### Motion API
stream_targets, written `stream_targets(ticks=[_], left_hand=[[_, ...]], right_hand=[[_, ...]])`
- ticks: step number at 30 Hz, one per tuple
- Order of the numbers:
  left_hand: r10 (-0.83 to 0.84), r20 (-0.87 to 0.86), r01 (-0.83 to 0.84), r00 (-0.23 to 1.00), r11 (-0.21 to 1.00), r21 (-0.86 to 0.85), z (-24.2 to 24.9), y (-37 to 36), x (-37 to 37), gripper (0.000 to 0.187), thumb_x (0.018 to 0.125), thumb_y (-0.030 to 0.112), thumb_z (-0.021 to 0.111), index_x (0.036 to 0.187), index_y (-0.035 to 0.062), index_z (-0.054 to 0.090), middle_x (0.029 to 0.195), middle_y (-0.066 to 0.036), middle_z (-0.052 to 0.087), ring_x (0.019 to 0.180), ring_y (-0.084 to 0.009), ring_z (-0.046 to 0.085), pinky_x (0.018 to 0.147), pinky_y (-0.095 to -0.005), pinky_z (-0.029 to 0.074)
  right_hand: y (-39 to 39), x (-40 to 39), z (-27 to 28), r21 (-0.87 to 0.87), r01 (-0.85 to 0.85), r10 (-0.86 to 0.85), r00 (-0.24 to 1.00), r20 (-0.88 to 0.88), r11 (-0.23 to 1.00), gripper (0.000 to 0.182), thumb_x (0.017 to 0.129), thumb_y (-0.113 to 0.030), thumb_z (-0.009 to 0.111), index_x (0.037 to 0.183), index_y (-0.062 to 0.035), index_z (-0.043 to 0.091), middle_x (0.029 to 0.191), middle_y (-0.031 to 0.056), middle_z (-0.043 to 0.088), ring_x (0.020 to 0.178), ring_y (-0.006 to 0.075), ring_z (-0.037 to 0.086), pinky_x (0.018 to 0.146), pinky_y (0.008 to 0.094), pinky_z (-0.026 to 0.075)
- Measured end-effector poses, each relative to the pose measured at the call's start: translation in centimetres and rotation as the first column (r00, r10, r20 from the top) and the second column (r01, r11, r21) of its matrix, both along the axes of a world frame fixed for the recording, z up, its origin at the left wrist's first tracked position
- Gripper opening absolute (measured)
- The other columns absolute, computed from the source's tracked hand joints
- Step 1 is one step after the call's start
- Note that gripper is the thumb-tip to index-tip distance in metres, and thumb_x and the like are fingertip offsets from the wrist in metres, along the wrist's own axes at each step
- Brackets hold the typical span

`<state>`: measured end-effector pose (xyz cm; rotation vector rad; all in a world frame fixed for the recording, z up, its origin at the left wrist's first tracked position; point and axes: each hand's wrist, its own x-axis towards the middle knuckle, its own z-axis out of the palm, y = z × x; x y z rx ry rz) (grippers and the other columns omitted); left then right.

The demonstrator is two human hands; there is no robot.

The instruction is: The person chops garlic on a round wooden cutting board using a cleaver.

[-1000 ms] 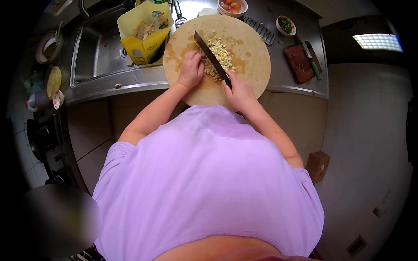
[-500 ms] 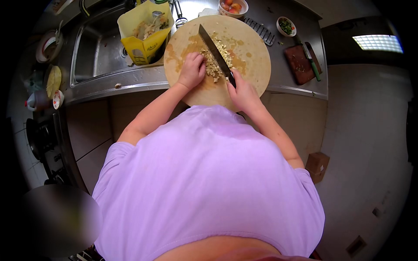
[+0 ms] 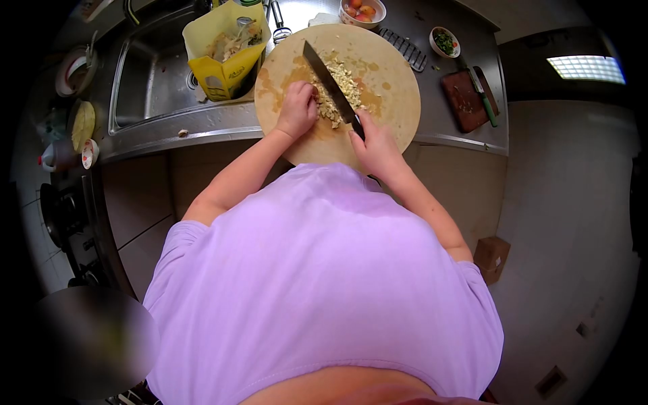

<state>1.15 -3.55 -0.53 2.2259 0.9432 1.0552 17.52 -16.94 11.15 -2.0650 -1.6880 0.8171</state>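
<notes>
A round wooden chopping board (image 3: 398,88) juts over the counter's front edge. Across its middle lie finely chopped pale bits (image 3: 346,82) that look like garlic. My right hand (image 3: 378,143) is closed round the handle of a broad dark kitchen knife (image 3: 329,79). Its blade slants up and left over the bits, dividing the pile from above. To the left of the blade my left hand (image 3: 295,110) rests on the board with curled fingers, close to the pile. Whatever those fingertips hold, if anything, is hidden.
Left of the board stand a yellow bag (image 3: 226,67) of scraps and a steel sink (image 3: 152,84). Behind are a bowl of round fruit (image 3: 362,12) and a black rack (image 3: 403,48). To the right sit a bowl of chopped greens (image 3: 445,42) and a green-handled knife (image 3: 487,106) on a brown board (image 3: 461,101).
The knife's tip has shifted slightly left and down, and its handle end a little left. My left hand has stayed almost in place.
</notes>
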Motion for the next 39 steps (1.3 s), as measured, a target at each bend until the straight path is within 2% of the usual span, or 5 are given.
stream_targets(ticks=[20,23,26,29,39], left_hand=[[0.124,0.099,-0.114,0.987,0.988,-0.105,-0.7,0.1,-0.8,0.011,0.074,-0.004,0.051,0.084,0.0008,0.052,0.088,-0.017,0.053,0.089,-0.0371,0.049,0.081,-0.0417,0.042],[0.058,0.064,-0.049,0.996,0.989,-0.137,0.0,-1.7,-1.8,0.014,0.077,0.001,0.054,0.091,0.0017,0.054,0.094,-0.017,0.053,0.092,-0.0363,0.049,0.083,-0.0423,0.042],[-0.062,0.004,0.062,0.998,0.996,0.063,1.0,-4.1,-2.0,0.022,0.08,0.011,0.062,0.099,0.0033,0.055,0.102,-0.017,0.052,0.097,-0.0362,0.049,0.087,-0.042,0.041],[-0.158,-0.251,0.183,0.955,0.98,0.077,1.7,-5.1,-0.8,0.034,0.078,0.021,0.073,0.103,0.0055,0.057,0.106,-0.017,0.051,0.102,-0.0371,0.049,0.09,-0.043,0.042],[0.0,0.048,0.007,0.999,0.989,-0.148,0.0,-0.4,-2.2,0.013,0.085,0.006,0.061,0.097,0.0016,0.06,0.103,-0.017,0.057,0.101,-0.0371,0.053,0.088,-0.041,0.045]], right_hand=[[-0.6,-1.0,-2.1,0.018,-0.076,0.076,0.997,0.01,0.997,0.044,0.09,-0.019,0.056,0.13,-0.0064,0.042,0.089,0.0277,0.066,0.083,0.0475,0.063,0.075,0.0551,0.049],[-0.4,-0.6,-2.2,0.016,-0.065,0.065,0.998,-0.019,0.998,0.045,0.09,-0.02,0.057,0.13,-0.0067,0.043,0.088,0.027,0.066,0.083,0.0474,0.063,0.074,0.0548,0.05],[0.1,-0.1,-1.8,0.052,-0.012,0.016,0.997,-0.077,0.999,0.044,0.09,-0.022,0.057,0.129,-0.0067,0.045,0.087,0.0263,0.066,0.082,0.0474,0.063,0.073,0.0542,0.05],[0.5,0.2,-0.7,0.035,0.05,-0.046,0.992,-0.121,0.998,0.042,0.091,-0.022,0.057,0.128,-0.0072,0.046,0.086,0.0258,0.066,0.082,0.0471,0.063,0.072,0.0536,0.05],[0.2,0.0,-1.5,0.032,-0.008,0.01,0.999,-0.044,0.999,0.041,0.091,-0.021,0.057,0.127,-0.0051,0.046,0.087,0.0272,0.065,0.081,0.0474,0.063,0.072,0.0541,0.05]])
